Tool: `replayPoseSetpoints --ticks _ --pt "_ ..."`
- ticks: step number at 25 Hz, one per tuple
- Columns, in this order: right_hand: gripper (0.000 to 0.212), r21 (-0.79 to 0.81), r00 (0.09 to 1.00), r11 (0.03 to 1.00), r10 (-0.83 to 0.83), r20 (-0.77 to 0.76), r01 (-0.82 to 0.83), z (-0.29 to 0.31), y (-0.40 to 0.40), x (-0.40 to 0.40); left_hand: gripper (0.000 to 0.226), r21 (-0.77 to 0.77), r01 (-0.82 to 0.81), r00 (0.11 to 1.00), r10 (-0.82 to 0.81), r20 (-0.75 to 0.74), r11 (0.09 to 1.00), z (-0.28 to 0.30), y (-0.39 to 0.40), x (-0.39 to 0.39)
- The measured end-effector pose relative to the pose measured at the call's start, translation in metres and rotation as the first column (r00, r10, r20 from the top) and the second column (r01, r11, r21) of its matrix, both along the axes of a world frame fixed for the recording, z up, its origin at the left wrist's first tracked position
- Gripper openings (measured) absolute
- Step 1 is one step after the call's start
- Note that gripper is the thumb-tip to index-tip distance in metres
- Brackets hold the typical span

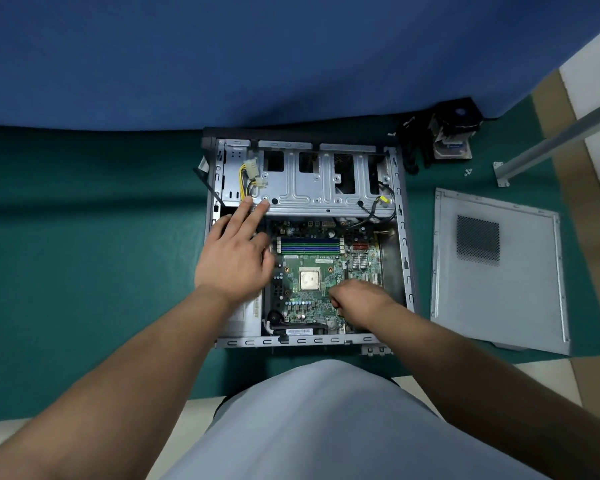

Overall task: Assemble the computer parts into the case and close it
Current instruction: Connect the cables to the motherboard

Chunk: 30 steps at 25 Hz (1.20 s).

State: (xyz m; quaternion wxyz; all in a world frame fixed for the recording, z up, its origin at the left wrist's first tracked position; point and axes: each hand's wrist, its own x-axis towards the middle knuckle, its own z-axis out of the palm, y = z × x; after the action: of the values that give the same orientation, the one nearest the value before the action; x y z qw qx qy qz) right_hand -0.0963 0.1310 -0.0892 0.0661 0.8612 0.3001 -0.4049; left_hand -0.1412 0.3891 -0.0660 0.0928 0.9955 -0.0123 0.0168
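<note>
Head view: open grey sheet-metal computer case (403,244) lying flat on green mat (84,254), green motherboard (312,292) seated inside, bare square CPU (309,278) at centre. Black finned cooler with fan (452,133) outside case at 1 o'clock from CPU, well apart; right hand (359,301) nearer to it. Right hand fisted low on board at 4 o'clock from CPU; contents, if any, not discernible. Left hand (234,258) spread, fingertips (264,204) touching silver drive cage (326,181) at 10 o'clock. Grey perforated side panel (499,271) flat at 3 o'clock, long axis 12–6.
</note>
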Motion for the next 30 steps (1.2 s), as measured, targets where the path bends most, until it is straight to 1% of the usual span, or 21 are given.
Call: replayPoseSetpoints --ticks 2,3,4,6,8,10,11,12,13,15,17,20,23,26,28,30 --pt "0.015 0.03 1.0 0.999 -0.016 -0.009 0.016 0.011 0.003 -0.002 0.039 -0.005 -0.01 1.0 0.01 -0.019 1.0 0.001 0.0 0.0" --pt "0.013 0.089 0.998 0.994 -0.066 -0.023 0.067 0.02 0.004 0.0 0.04 -0.002 -0.015 0.999 0.015 -0.03 1.0 0.002 0.0 0.0" --pt "0.014 0.178 0.991 0.975 -0.13 -0.012 0.131 0.031 0.005 0.005 0.04 0.005 -0.015 0.999 0.016 -0.037 1.0 0.003 0.0 0.001" --pt "0.013 0.382 0.955 0.896 -0.28 0.094 0.225 0.057 0.001 0.018 0.039 0.014 -0.016 0.999 0.016 -0.04 1.0 0.004 0.0 0.001" --pt "0.011 0.566 0.859 0.777 -0.464 0.218 0.276 0.082 -0.007 0.042 0.038 0.017 -0.015 1.0 0.015 -0.028 1.0 0.003 -0.001 0.001" --pt "0.011 0.667 0.74 0.68 -0.61 0.285 0.303 0.099 -0.016 0.072 0.038 0.017 -0.017 1.0 0.017 -0.02 1.0 0.003 -0.001 0.0" --pt "0.014 0.673 0.702 0.666 -0.644 0.303 0.321 0.103 -0.021 0.087 0.039 0.016 -0.018 1.0 0.018 -0.017 1.0 0.003 -0.001 0.0" --pt "0.019 0.651 0.692 0.679 -0.649 0.315 0.34 0.105 -0.024 0.1 0.039 0.012 -0.018 1.0 0.018 -0.016 1.0 0.002 -0.001 0.0" --pt "0.023 0.606 0.708 0.711 -0.628 0.321 0.356 0.103 -0.026 0.11 0.039 0.01 -0.018 1.0 0.018 -0.016 1.0 0.002 -0.001 0.0" --pt "0.026 0.509 0.776 0.785 -0.55 0.31 0.353 0.097 -0.028 0.121 0.039 0.01 -0.018 1.0 0.018 -0.012 1.0 0.002 -0.002 0.0" --pt "0.024 0.482 0.806 0.812 -0.508 0.305 0.329 0.089 -0.027 0.123 0.038 0.013 -0.015 1.0 0.015 0.001 1.0 0.001 -0.001 0.001" --pt "0.021 0.543 0.784 0.77 -0.548 0.292 0.335 0.084 -0.029 0.121 0.037 0.022 -0.003 1.0 0.003 0.004 1.0 0.001 0.0 0.003" --pt "0.018 0.643 0.766 0.672 -0.61 0.202 0.366 0.086 -0.033 0.108 0.037 0.011 0.001 1.0 -0.001 -0.022 1.0 0.003 0.0 0.003" --pt "0.016 0.672 0.766 0.623 -0.63 0.127 0.401 0.085 -0.035 0.079 0.036 -0.027 -0.007 1.0 0.006 -0.026 1.0 0.006 -0.001 0.001" --pt "0.018 0.677 0.764 0.59 -0.642 0.063 0.44 0.082 -0.034 0.058 0.033 -0.042 0.021 1.0 -0.02 0.024 0.999 0.009 -0.002 -0.001" --pt "0.02 0.678 0.753 0.574 -0.656 0.045 0.46 0.078 -0.032 0.043 0.038 -0.112 0.136 0.986 -0.124 0.11 0.984 0.013 -0.012 -0.002"
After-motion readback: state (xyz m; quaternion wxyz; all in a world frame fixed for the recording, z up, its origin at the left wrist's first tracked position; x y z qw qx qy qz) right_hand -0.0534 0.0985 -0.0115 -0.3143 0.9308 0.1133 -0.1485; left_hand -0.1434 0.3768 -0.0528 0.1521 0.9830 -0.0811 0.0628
